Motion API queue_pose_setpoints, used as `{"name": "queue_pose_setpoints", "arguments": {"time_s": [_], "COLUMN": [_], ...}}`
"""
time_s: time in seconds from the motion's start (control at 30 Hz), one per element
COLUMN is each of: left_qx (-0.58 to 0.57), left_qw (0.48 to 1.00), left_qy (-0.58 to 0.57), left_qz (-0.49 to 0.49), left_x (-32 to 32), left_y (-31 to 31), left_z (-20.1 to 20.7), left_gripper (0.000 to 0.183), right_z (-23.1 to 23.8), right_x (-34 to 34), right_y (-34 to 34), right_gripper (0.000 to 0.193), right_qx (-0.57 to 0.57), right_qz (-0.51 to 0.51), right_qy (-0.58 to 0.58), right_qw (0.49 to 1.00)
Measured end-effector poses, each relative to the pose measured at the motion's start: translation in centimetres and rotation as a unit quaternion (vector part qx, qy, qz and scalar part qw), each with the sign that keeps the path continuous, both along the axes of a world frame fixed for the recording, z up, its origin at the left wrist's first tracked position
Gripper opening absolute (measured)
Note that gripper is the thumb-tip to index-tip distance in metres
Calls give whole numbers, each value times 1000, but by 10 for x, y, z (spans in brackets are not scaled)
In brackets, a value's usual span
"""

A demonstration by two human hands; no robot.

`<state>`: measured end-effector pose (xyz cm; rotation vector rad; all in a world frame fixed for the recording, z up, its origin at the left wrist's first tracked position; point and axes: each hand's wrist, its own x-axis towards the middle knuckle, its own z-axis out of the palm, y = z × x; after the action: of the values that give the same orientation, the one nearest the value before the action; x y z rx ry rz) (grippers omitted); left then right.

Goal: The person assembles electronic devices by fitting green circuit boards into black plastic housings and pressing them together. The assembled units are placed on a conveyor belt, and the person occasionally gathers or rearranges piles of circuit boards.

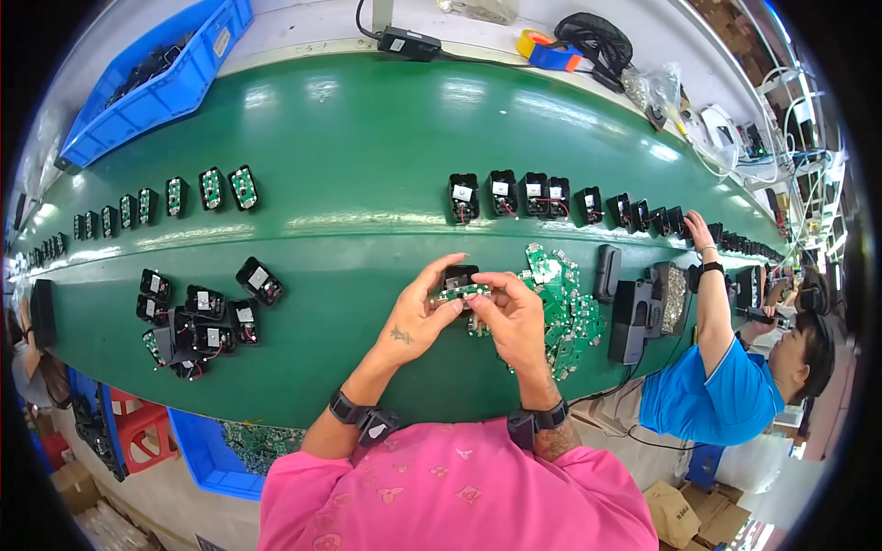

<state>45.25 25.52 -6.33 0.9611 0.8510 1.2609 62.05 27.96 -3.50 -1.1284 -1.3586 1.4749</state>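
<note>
Over the middle of the green bench, my left hand point(415, 317) is closed round one side of a small open black housing point(457, 272). My right hand point(514, 320) closes from the other side, with its thumb on a small green circuit board point(466, 293) at the near side of the housing. My left thumb also reaches the board. Whether the board sits inside the housing or against its edge, I cannot tell. Just right of my right hand spreads a heap of loose green circuit boards point(571, 317).
Black housings with a white part inside point(464, 199) line up to the right; board-fitted ones point(211, 188) line up far left. More housings point(205, 301) cluster at left. Blue bins point(170, 92) stand behind and below. A co-worker in blue point(712, 395) reaches into the row at right.
</note>
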Motion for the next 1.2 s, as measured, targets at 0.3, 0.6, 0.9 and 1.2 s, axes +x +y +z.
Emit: {"name": "queue_pose_setpoints", "arguments": {"time_s": [0.3, 0.6, 0.9, 1.2], "left_qx": [-106, -55, -30, -6], "left_qw": [993, 997, 994, 997], "left_qy": [-49, -34, -73, 19], "left_qz": [-19, 37, 70, 80], "left_x": [2, 8, 8, -6], "left_y": [-1, -1, -4, -5], "left_z": [13, 5, 11, 20], "left_gripper": [50, 48, 50, 54], "right_z": [2, -2, 15, 33], "right_x": [-3, -16, -17, -17], "right_y": [5, 4, -6, 4], "right_gripper": [22, 16, 6, 8], "right_qx": [95, 46, 328, 341], "right_qz": [-34, -38, -46, 59], "right_qy": [-64, -19, -313, -279], "right_qw": [993, 998, 890, 896]}}
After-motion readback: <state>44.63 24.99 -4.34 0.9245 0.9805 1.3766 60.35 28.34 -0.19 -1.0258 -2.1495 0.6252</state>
